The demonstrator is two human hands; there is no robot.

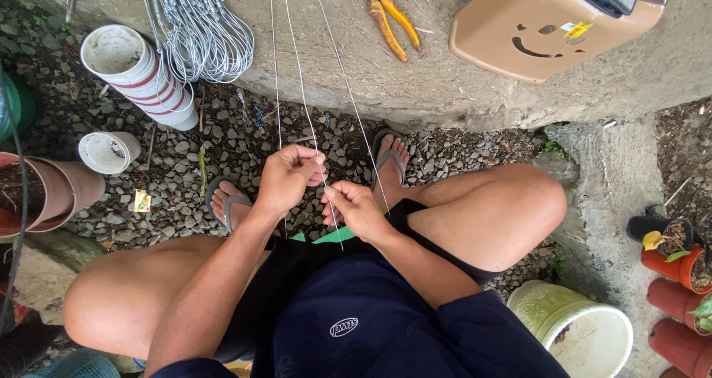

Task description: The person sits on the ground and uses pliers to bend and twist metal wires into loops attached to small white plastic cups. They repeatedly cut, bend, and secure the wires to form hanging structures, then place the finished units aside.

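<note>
I sit low over gravel, knees apart. My left hand (288, 176) is closed around thin straight steel wires (300, 89) that run up toward the concrete ledge (445, 89). My right hand (354, 207) pinches one of these wires just below and right of the left hand. The two hands almost touch. A bundle of bent wire hangers (200, 33) lies on the ledge at upper left. Yellow-handled pliers (391, 18) rest on the ledge above my hands, out of reach of both.
A stack of white plastic pots (141, 74) and a single white pot (107, 152) lie on the gravel at left, brown pots (52, 193) beside them. A tan plastic stool (541, 26) sits upper right. A pale green pot (571, 322) and terracotta pots (678, 274) stand at right.
</note>
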